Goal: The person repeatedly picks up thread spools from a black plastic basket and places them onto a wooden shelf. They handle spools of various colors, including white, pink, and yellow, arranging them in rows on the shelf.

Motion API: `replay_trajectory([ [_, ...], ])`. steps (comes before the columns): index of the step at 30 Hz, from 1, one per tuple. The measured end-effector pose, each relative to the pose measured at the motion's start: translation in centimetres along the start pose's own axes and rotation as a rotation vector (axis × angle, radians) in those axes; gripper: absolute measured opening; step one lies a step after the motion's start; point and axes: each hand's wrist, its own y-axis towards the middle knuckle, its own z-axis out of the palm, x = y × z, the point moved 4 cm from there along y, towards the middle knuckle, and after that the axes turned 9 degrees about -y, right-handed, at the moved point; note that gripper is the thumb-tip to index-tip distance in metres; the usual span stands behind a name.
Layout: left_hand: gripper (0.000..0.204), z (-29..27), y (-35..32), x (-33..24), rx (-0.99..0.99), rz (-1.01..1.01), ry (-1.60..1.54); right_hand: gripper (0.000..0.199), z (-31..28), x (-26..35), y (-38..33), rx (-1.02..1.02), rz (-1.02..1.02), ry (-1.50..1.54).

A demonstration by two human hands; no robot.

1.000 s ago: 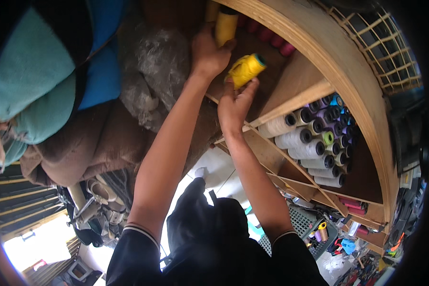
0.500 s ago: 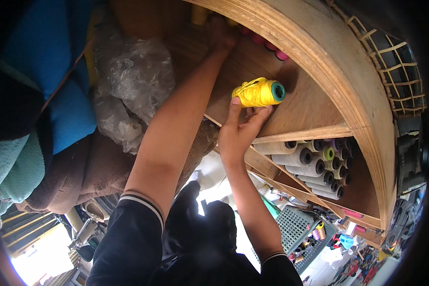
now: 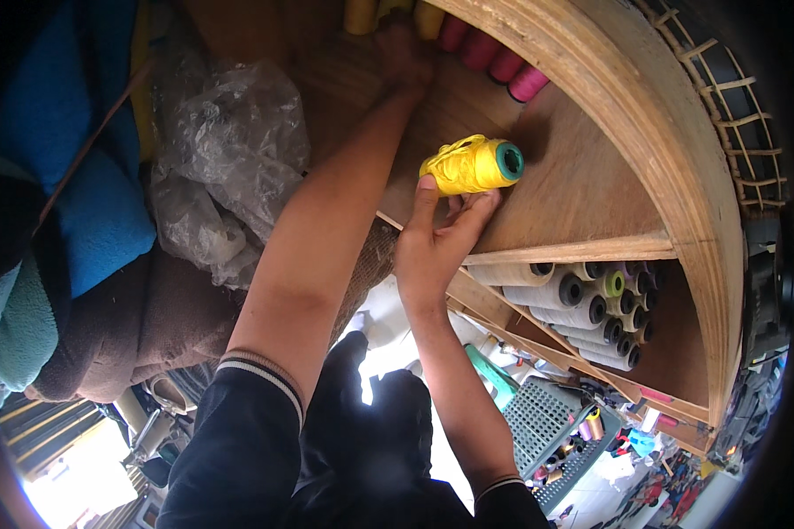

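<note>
My right hand [image 3: 441,234] holds a spool of yellow thread [image 3: 463,169] on its side, thumb on the near face and fingers beneath it. Loose strands lie across the top of the winding, and the green core shows at its right end. My left hand [image 3: 404,60] reaches deep into the wooden shelf, right by a standing yellow spool [image 3: 395,8] in the back row. Its fingers are dim and partly hidden, so their grip cannot be made out. Pink and red thread spools [image 3: 505,64] stand to the right in that row.
A curved wooden frame [image 3: 626,115] edges the shelf on the right. Grey and beige thread cones [image 3: 582,304] lie stacked in the compartment below. Crumpled clear plastic [image 3: 229,150] and folded blue cloth [image 3: 106,220] sit at left. A grey-green crate [image 3: 543,423] stands lower right.
The view has shifted, bringing more of the back row of yellow and pink spools into sight. My right hand keeps its hold on the yellow spool; my left stays at the back row.
</note>
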Motion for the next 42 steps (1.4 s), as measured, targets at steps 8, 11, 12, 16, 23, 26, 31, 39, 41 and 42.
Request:
replay_trajectory([
  [8, 0.045, -0.5, -0.3, 0.0, -0.003, 0.034, 0.031, 0.050, 0.0, -0.5, 0.2, -0.035, -0.009, -0.032],
  [11, 0.044, -0.8, -0.4, -0.3, 0.028, 0.014, 0.008, 0.052, 0.0, -1.0, 0.5, -0.032, 0.007, -0.049],
  [12, 0.043, -1.0, -0.4, -0.3, 0.047, 0.010, -0.011, 0.052, 0.0, -0.9, 0.8, -0.034, 0.011, -0.048],
  [16, 0.030, -2.0, 0.0, 0.9, 0.095, -0.011, 0.071, 0.051, 0.8, -0.8, 1.7, -0.045, 0.018, -0.009],
  [23, 0.061, -9.5, -3.9, -7.4, 0.657, -0.189, -0.229, 0.052, 1.4, -1.6, 3.7, -0.096, 0.052, -0.003],
  [26, 0.071, -11.0, -6.3, -8.8, 0.858, -0.284, -0.374, 0.060, 1.6, -1.9, 4.4, -0.041, -0.080, -0.186],
  [31, 0.064, -8.7, -7.4, -7.0, 0.703, -0.276, -0.561, 0.076, 2.0, -2.0, 4.5, 0.025, -0.028, -0.359],
  [39, 0.052, -2.1, -4.4, -2.1, 0.225, -0.024, -0.101, 0.089, -2.0, 2.7, -3.5, 0.383, -0.065, -0.361],
  [41, 0.051, -0.2, -4.1, -0.3, 0.098, 0.075, -0.058, 0.090, -4.0, 3.3, -6.2, 0.451, -0.028, -0.297],
  [42, 0.050, -0.2, -3.6, 0.4, 0.069, 0.074, -0.068, 0.090, -5.0, 3.6, -7.6, 0.492, -0.030, -0.276],
])
